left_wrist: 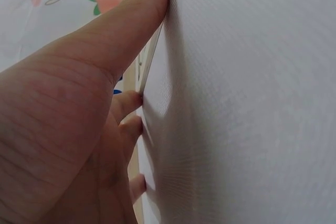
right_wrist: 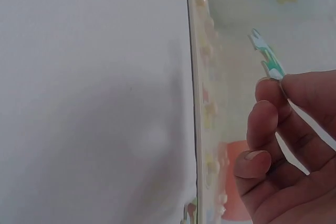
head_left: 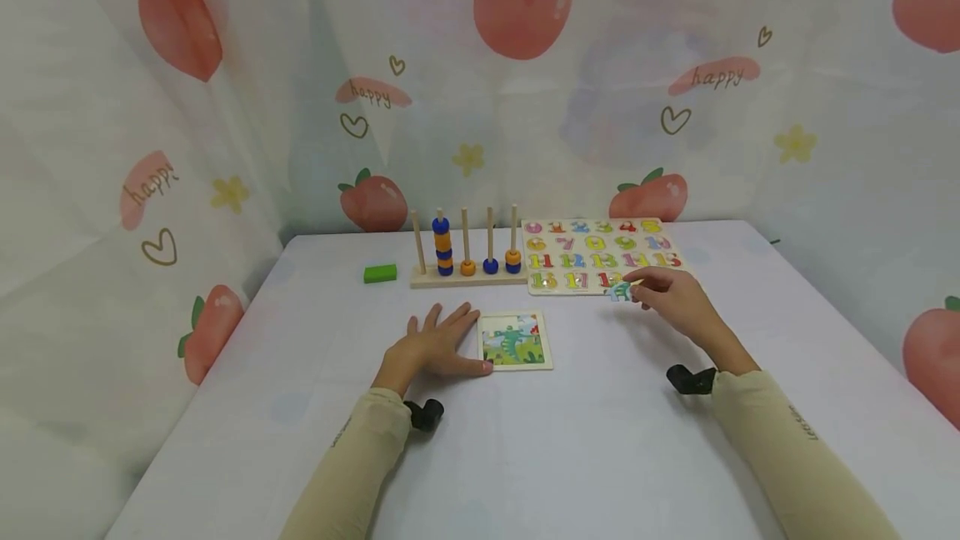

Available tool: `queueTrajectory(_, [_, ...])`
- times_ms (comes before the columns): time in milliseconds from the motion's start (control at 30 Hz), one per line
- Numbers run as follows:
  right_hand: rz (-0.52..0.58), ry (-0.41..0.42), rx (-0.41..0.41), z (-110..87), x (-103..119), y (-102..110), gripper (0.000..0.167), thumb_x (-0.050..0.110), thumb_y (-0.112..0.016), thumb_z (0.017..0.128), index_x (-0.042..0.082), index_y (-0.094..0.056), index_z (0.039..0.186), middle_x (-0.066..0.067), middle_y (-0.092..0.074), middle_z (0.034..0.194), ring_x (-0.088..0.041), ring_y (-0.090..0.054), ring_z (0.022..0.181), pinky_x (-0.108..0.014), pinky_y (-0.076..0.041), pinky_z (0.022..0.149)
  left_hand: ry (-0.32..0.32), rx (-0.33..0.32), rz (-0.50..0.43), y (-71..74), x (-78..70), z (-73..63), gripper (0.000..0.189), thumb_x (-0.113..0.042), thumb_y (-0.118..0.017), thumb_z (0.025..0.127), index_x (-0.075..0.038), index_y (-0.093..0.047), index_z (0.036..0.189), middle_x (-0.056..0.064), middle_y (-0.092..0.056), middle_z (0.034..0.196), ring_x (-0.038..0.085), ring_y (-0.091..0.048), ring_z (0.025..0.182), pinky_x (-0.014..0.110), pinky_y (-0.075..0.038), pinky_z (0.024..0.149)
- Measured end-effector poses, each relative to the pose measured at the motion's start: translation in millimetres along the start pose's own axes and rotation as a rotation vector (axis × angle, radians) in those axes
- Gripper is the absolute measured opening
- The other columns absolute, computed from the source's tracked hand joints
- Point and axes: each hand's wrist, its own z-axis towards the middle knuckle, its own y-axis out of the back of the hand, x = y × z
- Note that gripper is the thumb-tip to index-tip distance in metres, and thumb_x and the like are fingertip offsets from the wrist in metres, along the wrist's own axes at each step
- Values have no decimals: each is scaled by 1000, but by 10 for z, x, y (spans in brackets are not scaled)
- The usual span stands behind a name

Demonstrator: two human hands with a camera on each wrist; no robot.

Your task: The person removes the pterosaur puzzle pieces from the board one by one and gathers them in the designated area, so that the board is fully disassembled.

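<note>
A small square jigsaw puzzle with a green dinosaur picture and a pale frame lies flat on the table; a bare pale patch shows in its upper left. Beside it my left hand rests with fingers spread, the thumb at the frame's lower left corner and the index fingertip near the upper left one. Thumb and fingertips of my right hand pinch a puzzle piece in pale blue and green. This hand is raised over the front right part of the number board, which the piece overlaps in the head view.
A wooden peg stand with blue and orange beads on its rods stands behind the puzzle, left of the number board. Left of the stand lies a green block. Fruit-printed cloth walls enclose the white table.
</note>
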Motion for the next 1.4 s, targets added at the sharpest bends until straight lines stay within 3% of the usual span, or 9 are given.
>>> queueTrajectory(333, [-32, -92, -35, -66, -226, 239, 39, 23, -55, 113, -1, -64, 142, -23, -71, 115, -36, -63, 102, -31, -52, 76, 14, 8, 0, -31, 40, 91, 106, -75, -69, 90, -32, -21, 173, -8, -7, 180, 37, 6, 164, 69, 5, 125])
queueTrajectory(600, [-49, -146, -84, -103, -425, 406, 43, 25, -50, 114, -4, -61, 144, -28, -65, 129, -37, -62, 105, -30, -48, 74, 2, 6, -9, -8, 24, 40, 105, -73, -70, 90, -29, -23, 173, -5, -9, 180, 38, 5, 164, 68, 4, 126])
queueTrajectory(933, [-91, -198, -132, -115, -629, 551, 40, 19, -50, 111, -5, -63, 141, -23, -65, 118, -34, -57, 99, -30, -47, 67, -12, -6, -19, -46, 70, 73, 106, -75, -69, 90, -31, -20, 173, -8, -5, 180, 36, 7, 164, 68, 7, 125])
queueTrajectory(1100, [-112, -187, -132, -147, -733, 651, 39, 15, -53, 109, -10, -62, 138, -24, -67, 114, -31, -60, 94, -28, -48, 65, -11, -8, -29, -12, 46, 32, 105, -73, -70, 90, -29, -23, 173, -6, -8, 180, 37, 6, 164, 68, 5, 126])
queueTrajectory(1400, [-102, -277, -100, -170, -836, 694, 34, 13, -56, 106, -16, -60, 123, -18, -68, 98, -27, -58, 85, -29, -50, 63, -5, -7, -39, -46, 62, 89, 107, -74, -72, 89, -31, -22, 173, -7, -7, 180, 37, 8, 164, 70, 8, 124])
